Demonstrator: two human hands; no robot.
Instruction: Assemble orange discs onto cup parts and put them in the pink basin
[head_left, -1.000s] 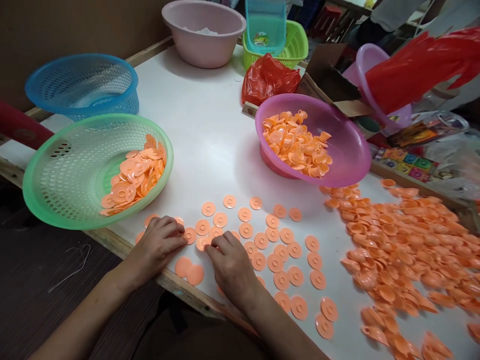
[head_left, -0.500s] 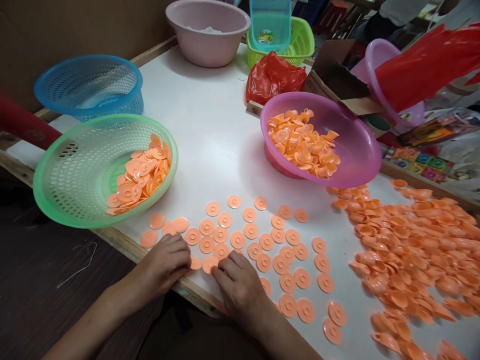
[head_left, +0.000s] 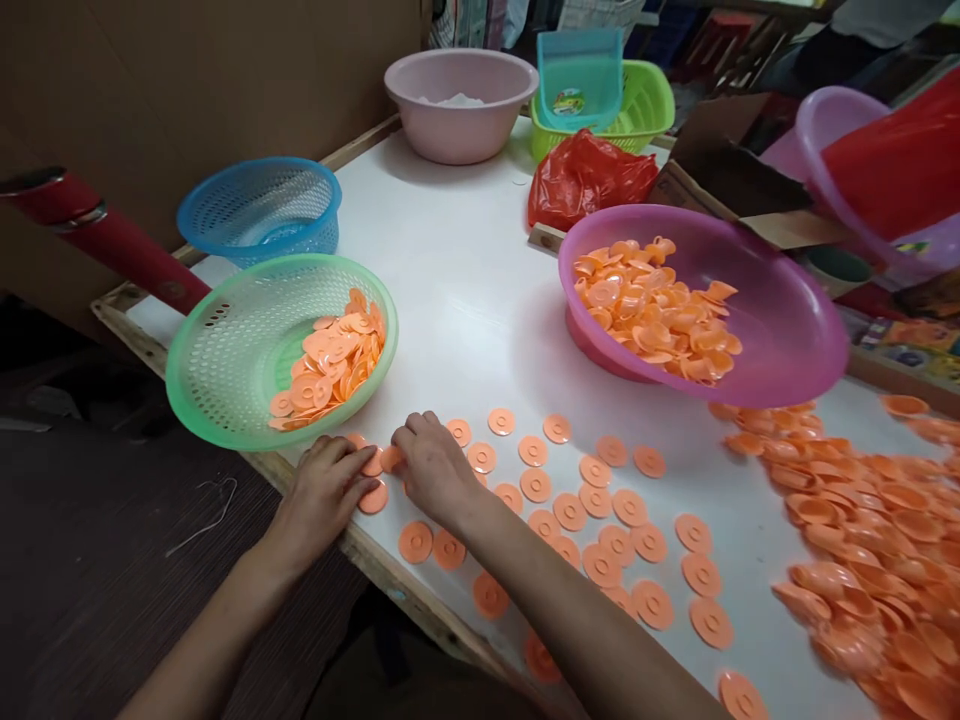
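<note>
Head view: touching two orange discs [head_left: 373,498] on the tabletop [head_left: 465,330], beside the green basket [head_left: 221,370], with parted thumb and index of the left hand [head_left: 321,492], perhaps to steady; meeting another disc [head_left: 391,459] with the right hand [head_left: 433,470], cannot tell whether pinching. Spread mostly flat, presumably for easy reach. Close to the wooden front edge [head_left: 421,603]; roomier beyond, toward the magenta bowl [head_left: 795,330].

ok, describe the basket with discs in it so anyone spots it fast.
On the white table, look at the near left edge, just past the left hand. The round basket there has orange discs heaped along its right side. Its pale green colour sets it apart from the blue basket behind it.
</note>
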